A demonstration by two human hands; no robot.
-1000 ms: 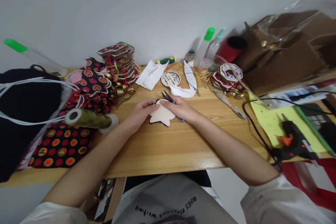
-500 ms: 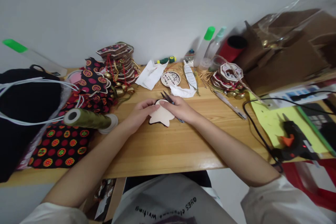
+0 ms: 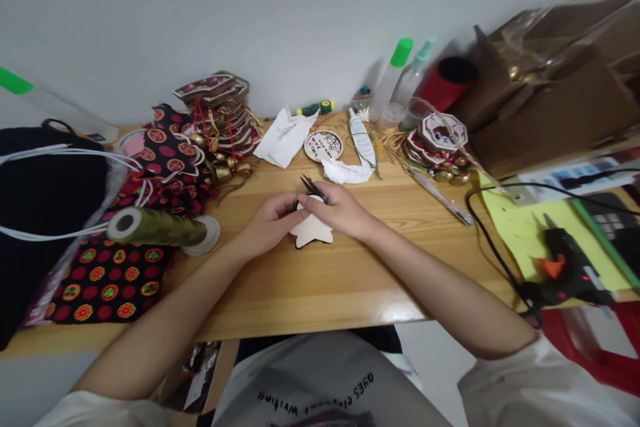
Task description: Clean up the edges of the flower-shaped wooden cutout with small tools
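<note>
Both my hands meet at the middle of the wooden table (image 3: pixel 320 287). My left hand (image 3: pixel 267 221) grips the left side of a pale wooden cut-out (image 3: pixel 311 233) with pointed lobes, lying flat. My right hand (image 3: pixel 340 210) rests on its upper right side and is closed on small black scissors (image 3: pixel 311 186), whose blades point up and to the left past my fingers. A dark edge shows along the top of the cut-out.
A green thread spool (image 3: pixel 157 229) lies on patterned black-red fabric (image 3: pixel 117 267) at left, behind it a stack of ornaments with bells (image 3: pixel 220 120). White tissues (image 3: pixel 285 137), a round disc (image 3: pixel 324 145), bottles (image 3: pixel 395 80) stand at back. A glue gun (image 3: pixel 565 267) lies on yellow paper at right.
The cut-out has been turned and now shows less of itself between my hands; both hands sit closer together. The view has tilted slightly, shifting everything a little.
</note>
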